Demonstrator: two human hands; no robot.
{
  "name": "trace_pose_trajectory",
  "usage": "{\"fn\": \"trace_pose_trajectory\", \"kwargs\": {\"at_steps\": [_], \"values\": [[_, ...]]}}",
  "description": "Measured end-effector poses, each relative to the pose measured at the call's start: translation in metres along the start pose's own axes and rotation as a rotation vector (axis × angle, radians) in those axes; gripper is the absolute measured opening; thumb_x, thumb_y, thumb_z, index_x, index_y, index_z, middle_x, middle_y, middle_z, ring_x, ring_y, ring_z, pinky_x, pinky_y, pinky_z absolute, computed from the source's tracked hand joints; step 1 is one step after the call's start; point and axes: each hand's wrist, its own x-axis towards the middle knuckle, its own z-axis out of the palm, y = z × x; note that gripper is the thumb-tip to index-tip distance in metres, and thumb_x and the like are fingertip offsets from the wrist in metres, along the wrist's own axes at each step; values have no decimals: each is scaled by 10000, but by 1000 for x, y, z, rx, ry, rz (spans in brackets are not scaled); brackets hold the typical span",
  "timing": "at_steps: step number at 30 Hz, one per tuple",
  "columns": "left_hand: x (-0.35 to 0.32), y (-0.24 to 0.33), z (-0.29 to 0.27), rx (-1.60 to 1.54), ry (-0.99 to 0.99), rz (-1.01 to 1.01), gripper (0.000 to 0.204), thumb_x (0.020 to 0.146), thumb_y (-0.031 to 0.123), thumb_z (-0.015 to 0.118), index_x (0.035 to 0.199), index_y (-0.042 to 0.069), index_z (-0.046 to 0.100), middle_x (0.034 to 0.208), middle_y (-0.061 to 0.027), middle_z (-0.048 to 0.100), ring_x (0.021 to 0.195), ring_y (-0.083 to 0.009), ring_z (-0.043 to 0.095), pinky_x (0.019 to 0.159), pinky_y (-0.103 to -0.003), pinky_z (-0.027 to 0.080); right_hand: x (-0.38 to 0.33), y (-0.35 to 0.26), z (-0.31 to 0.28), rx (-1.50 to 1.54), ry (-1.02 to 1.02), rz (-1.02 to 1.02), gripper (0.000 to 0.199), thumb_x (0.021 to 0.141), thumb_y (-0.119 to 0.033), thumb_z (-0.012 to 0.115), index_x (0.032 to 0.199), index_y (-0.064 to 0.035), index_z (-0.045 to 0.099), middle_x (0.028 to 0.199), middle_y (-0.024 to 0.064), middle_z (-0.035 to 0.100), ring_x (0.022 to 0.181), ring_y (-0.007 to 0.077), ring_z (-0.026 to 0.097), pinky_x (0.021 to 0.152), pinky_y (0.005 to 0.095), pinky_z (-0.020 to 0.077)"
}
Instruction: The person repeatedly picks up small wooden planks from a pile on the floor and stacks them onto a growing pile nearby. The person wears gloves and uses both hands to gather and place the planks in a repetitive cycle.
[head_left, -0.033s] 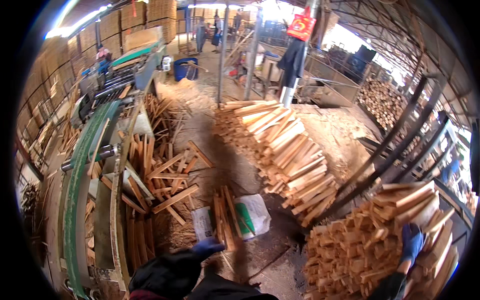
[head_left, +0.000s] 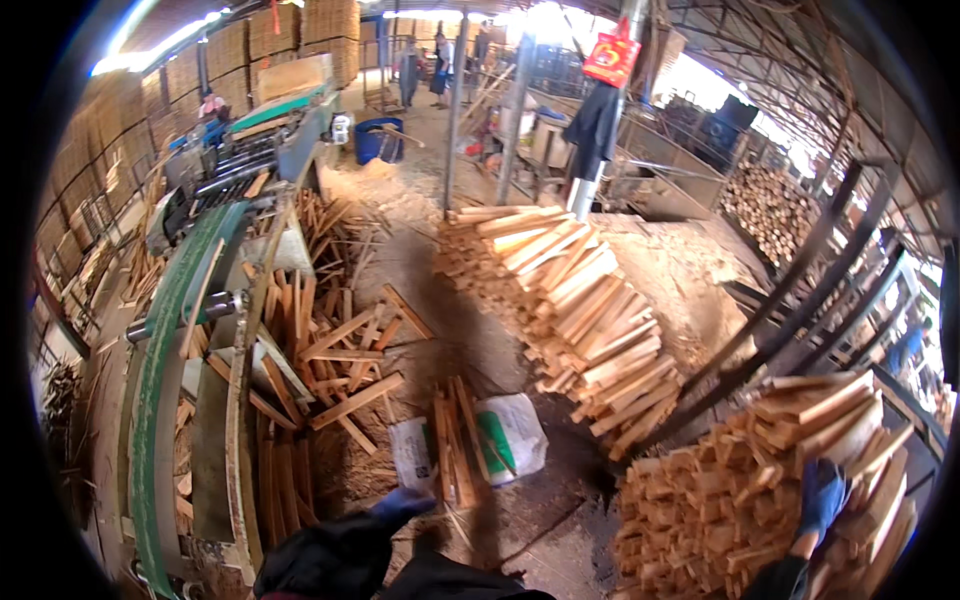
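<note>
Wood is pretty much everywhere in this shed, and the biggest lump of it is the long heap of sawn slats [head_left: 575, 300] piled across the middle of the dirt floor, running from near the steel post down toward the lower right. Next in size, a green conveyor machine [head_left: 165, 370] is stretched along the left side, with loose offcut sticks [head_left: 340, 350] scattered on and beside it in no order at all. At the lower right a stacked bundle of short boards [head_left: 720, 490] is seen end-on, held against dark slanted metal bars [head_left: 800, 300], and that's where the work is being done. The right hand [head_left: 822, 497], in a blue glove, is laid flat-ish on top of that bundle with the fingers curled down over the board ends; whether a single board is actually gripped can't be told from this angle. The left hand [head_left: 400, 503], also gloved in blue, is held out low over the floor past a dark sleeve, fingers loosely bent and nothing seen in it, though it's partly hidden so that's not certain. Just beyond it, a white sack [head_left: 505, 435] with a green stripe is lying on the ground, with a few thin sticks [head_left: 455, 440] laid across and beside it. Further back a blue tub [head_left: 378, 140] is sitting near the machine's far end, and a small red bag [head_left: 612, 58] is hung up on the post.
</note>
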Motion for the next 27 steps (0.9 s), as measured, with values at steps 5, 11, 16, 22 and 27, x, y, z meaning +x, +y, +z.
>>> {"fn": "trace_pose_trajectory", "kwargs": {"at_steps": [5,11,16,22,27], "values": [[-52,-158,-103,-928,-153,-468,285,868,355,705,737,125,597,586,-3,501,500,-119,464,435,-278,317,-65,-94,53,527,67,-143,308,783,-195,742,1041,-37,684,1024,178,678,943,329,646,860,385,507],[-28,-124,-97,-906,-148,-473,288,890,332,680,1028,82,641,887,-66,629,740,-197,597,615,-331,480,-133,-255,109,833,-639,-147,405,785,-327,750,1038,-16,692,1010,146,704,878,247,678,785,342,529],[-11,-55,-85,-569,36,54,420,873,328,691,1171,36,651,1008,-40,678,863,-128,609,732,-267,479,-153,-339,122,834,-682,-659,353,818,-200,726,1113,-17,663,976,113,702,883,160,657,791,310,516],[-11,-65,-101,-468,220,-156,222,881,283,670,1027,116,656,876,9,631,805,-112,594,654,-263,484,-175,-387,161,954,-1012,-639,408,799,-288,740,1113,-37,667,1065,165,688,972,256,660,837,344,513],[-7,-63,-116,-670,350,-398,283,876,310,670,1073,111,626,917,3,612,773,-119,557,660,-252,451,-180,-426,179,762,-1213,-560,396,803,-272,746,1110,-33,670,1042,161,692,950,233,656,829,331,510]]}}
